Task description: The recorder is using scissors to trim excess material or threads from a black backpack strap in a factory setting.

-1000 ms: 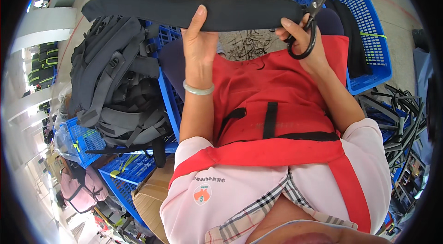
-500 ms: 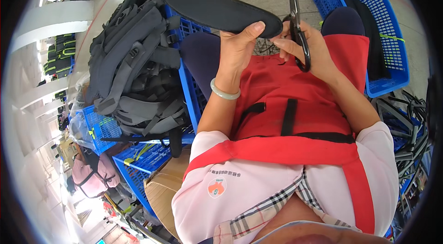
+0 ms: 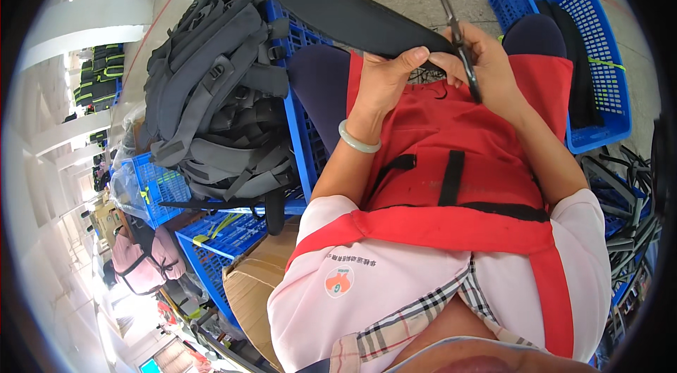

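Observation:
A long, curved black padded strap [image 3: 345, 10] stretches from the top of the view down to my hands. With the thumb on top, my left hand [image 3: 388, 75] grips the strap close to its rounded end. My right hand [image 3: 490, 66] is closed around a pair of scissors [image 3: 455, 24], whose blades point up and away and look blurred. The right fingertips meet the strap's end beside the left thumb. Over my lap lies a red apron [image 3: 465, 130], and dark thread scraps [image 3: 427, 75] show just below the strap.
To the left, grey backpack parts [image 3: 218, 84] are heaped on a blue crate [image 3: 300, 133]. A blue basket [image 3: 599, 130] holding black pieces stands at the far right. Black strips [image 3: 627, 197] lie tangled by my right elbow. An opened cardboard box [image 3: 254, 278] sits at lower left.
Both hands and the strap have shifted slightly right and down in view. The scissors have turned, their blades now leaning further left.

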A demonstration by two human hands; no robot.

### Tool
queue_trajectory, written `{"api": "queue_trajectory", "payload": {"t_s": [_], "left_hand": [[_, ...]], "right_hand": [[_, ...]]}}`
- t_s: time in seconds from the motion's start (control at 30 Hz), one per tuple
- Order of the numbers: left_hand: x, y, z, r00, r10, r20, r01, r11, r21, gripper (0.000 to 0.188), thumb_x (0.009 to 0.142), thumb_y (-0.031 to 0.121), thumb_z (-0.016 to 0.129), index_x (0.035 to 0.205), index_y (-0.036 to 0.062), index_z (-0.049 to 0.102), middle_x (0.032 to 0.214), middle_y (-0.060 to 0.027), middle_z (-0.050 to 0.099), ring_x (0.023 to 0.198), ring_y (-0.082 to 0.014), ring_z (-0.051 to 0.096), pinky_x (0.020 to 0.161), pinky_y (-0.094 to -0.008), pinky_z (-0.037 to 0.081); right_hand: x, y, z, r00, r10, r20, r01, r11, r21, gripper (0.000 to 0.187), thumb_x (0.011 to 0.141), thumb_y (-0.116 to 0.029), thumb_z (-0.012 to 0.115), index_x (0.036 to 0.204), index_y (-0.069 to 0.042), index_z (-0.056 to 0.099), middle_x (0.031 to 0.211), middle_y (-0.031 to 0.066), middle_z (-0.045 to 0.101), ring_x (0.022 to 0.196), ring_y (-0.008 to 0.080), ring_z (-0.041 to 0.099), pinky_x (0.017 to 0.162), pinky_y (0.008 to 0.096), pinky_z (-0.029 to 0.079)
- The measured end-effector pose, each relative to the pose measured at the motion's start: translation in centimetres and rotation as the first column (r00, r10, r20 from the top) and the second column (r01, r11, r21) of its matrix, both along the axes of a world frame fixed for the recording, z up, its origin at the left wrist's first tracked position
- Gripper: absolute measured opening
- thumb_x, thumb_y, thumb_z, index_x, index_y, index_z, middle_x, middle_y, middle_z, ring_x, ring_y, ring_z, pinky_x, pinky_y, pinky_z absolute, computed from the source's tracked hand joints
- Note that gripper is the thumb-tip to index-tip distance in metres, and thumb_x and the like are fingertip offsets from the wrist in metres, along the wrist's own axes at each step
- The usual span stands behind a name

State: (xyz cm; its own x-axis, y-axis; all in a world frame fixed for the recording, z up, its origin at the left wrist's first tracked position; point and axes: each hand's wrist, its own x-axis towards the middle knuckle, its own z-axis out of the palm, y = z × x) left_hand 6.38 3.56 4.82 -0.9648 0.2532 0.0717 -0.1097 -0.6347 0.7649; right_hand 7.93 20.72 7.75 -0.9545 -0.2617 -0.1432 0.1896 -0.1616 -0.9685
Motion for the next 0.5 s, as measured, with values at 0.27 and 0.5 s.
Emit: {"api": "queue_trajectory", "payload": {"t_s": [0.27, 0.5], "left_hand": [[-0.7, -2.1, -0.3, 0.992, 0.055, 0.112, -0.063, 0.995, 0.071, 0.017, 0.082, -0.004, 0.066, 0.097, 0.0027, 0.063, 0.092, -0.0066, 0.066, 0.084, -0.0185, 0.065, 0.078, -0.0318, 0.054], [-0.6, -3.1, -0.5, 0.998, 0.027, 0.058, -0.025, 0.999, -0.041, 0.020, 0.079, -0.005, 0.069, 0.096, 0.0031, 0.064, 0.089, -0.0048, 0.067, 0.082, -0.0167, 0.066, 0.077, -0.0310, 0.054]], "right_hand": [[0.7, 1.2, -0.4, 0.995, 0.101, -0.015, -0.094, 0.962, 0.256, 0.031, 0.081, -0.019, 0.075, 0.097, -0.001, 0.054, 0.073, -0.0010, 0.048, 0.063, 0.0073, 0.042, 0.056, 0.0217, 0.036], [3.0, 4.7, 0.7, 0.948, 0.297, -0.116, -0.174, 0.788, 0.590, 0.064, 0.071, -0.035, 0.080, 0.114, 0.000, 0.049, 0.089, 0.0086, 0.053, 0.075, 0.0178, 0.048, 0.068, 0.0308, 0.041]]}}
